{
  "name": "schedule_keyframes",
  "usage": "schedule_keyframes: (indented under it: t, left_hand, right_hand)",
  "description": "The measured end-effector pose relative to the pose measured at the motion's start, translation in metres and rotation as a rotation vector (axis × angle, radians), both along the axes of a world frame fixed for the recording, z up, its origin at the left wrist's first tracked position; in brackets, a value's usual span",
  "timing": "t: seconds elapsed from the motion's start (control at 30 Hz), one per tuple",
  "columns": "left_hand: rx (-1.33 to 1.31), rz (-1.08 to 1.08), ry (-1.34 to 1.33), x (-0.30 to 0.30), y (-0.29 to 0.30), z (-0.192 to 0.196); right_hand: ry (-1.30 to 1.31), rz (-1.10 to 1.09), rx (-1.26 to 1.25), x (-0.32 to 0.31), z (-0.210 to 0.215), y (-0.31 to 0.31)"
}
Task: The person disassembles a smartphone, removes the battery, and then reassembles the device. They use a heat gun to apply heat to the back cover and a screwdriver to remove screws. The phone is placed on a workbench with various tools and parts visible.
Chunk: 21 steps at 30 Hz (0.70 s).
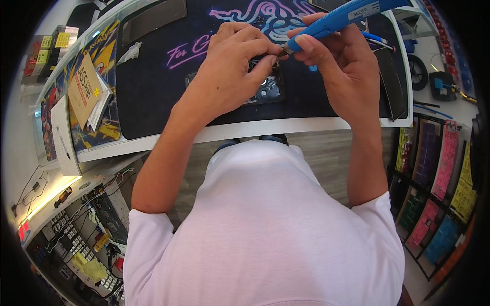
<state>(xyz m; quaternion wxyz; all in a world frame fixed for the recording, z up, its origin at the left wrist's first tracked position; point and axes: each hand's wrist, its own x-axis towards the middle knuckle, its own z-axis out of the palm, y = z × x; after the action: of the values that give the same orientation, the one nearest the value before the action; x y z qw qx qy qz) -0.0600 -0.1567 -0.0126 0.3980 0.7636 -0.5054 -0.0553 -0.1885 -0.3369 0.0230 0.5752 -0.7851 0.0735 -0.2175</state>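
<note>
In my right hand [344,69] is a thick blue-handled tool [332,23] with a white label and a dark, narrow tip, its exact kind unclear. The tip points left, meeting the fingers of my left hand [224,76]. My left thumb and forefinger close together at that tip; whatever they pinch is too small to make out. Beneath them on the dark mat [153,97] lies an opened phone [268,92] with its inner parts showing. My left hand covers part of it.
A dark flat panel [153,20] lies at the mat's back left, near a crumpled white wipe [130,53]. Another dark phone-like slab [389,84] lies at the right edge, beside a blue pen-like tool [375,36]. Paper packets [88,92] lie left of the mat.
</note>
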Motion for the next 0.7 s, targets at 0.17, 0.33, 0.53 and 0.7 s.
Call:
schedule_keyframes:
  t: [0.17, 0.33, 0.53, 0.7]
  left_hand:
    - [0.033, -0.027, -0.011, 0.0007, 0.0043, -0.0027]
    - [0.019, -0.022, 0.002, 0.0018, 0.0024, -0.0047]
    - [0.022, -0.019, -0.014, 0.0013, 0.0017, -0.0061]
    - [0.02, -0.022, -0.05, 0.0014, 0.0011, -0.0075]
  right_hand:
    - [0.076, -0.014, -0.18, 0.0021, 0.0016, 0.0031]
    - [0.053, -0.034, -0.173, 0.0053, 0.0014, 0.0053]
    - [0.062, -0.027, -0.207, 0.006, 0.0004, 0.0041]
    - [0.049, -0.038, -0.169, 0.0057, -0.0032, 0.0047]
